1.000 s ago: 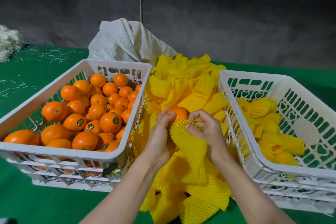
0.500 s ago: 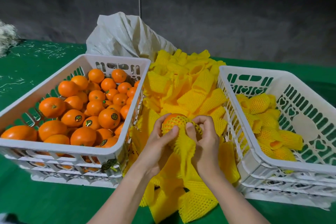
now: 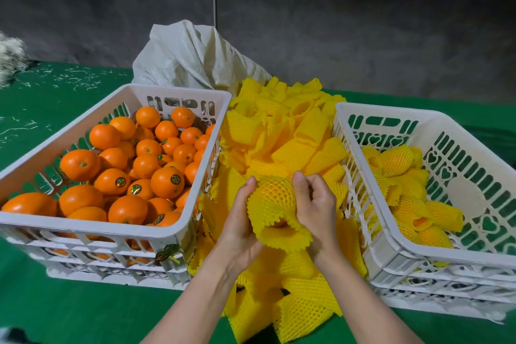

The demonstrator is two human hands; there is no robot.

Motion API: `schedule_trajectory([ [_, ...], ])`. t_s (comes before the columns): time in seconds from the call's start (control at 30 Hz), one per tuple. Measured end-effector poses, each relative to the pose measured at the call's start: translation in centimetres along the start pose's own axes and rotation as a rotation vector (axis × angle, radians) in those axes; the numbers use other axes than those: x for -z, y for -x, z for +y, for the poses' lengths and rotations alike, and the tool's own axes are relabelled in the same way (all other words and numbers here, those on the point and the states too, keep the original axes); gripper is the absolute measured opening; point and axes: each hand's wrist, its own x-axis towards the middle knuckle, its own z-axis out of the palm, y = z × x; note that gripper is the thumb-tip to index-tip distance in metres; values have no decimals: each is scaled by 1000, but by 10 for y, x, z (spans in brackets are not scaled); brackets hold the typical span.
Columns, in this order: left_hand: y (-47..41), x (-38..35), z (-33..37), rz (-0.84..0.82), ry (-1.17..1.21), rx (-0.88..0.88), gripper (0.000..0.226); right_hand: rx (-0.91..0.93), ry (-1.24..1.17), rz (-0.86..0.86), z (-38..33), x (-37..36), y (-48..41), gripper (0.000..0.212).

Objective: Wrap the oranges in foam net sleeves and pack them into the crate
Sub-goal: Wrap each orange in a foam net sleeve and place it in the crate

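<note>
sleeve (image 3: 280,211) now over orange (image 3: 271,190), mouth pointing nearward

Orange, yellow and white on green, that was our palette!
We saw glossy orange oranges (image 3: 81,163), some bearing dark round stickers (image 3: 175,179), in a white slotted crate (image 3: 111,227); yellow diamond-mesh foam sleeves (image 3: 293,153) piled on green cloth (image 3: 55,313); an off-white woven sack (image 3: 192,58) behind; and on the wrapped orange (image 3: 275,193), orange peel glowed through yellow netting.

Orange (image 3: 272,190) mostly hidden inside the foam net sleeve (image 3: 279,215); right crate (image 3: 385,109) cropped at the right edge.
</note>
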Motion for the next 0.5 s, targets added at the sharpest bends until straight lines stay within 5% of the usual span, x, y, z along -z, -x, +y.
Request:
schedule_trajectory([
  [0.37, -3, -2, 6, 44, -103, -171, 32, -282, -226, -139, 0, -5, -7, 29],
  [0.5, -6, -2, 12, 173, -209, -247, 54, -497, -326, -260, -1, 2, -5, 56],
])
